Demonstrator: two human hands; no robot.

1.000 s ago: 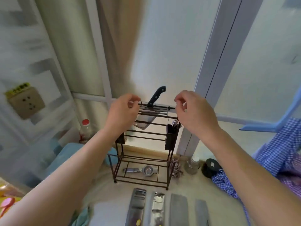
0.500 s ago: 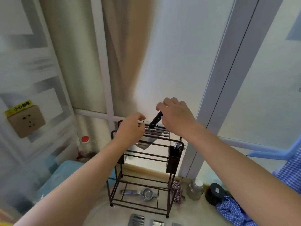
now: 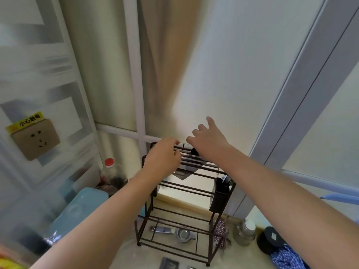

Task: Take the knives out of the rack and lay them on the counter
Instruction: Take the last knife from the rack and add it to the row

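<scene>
Last steel cleaver (image 3: pixel 191 168) hanging in the top slots of the dark wire rack (image 3: pixel 186 193) at the tabletop's back edge; left hand (image 3: pixel 163 160) curled on the rails, right hand (image 3: pixel 208 141) fingers spread above the black handle (image 3: pixel 193 151), next closing round it and lifting straight up.

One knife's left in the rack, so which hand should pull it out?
Right, probably: the right hand hovers open directly over the black-handled knife in the dark wire rack, while the left hand rests on the rack's top bars.

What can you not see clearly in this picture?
- Knife handle: head view, mostly hidden under the right hand.
- Knife blade: partly hidden by rack bars and the left hand.
- Knives on the counter: cut off by the bottom edge.
</scene>
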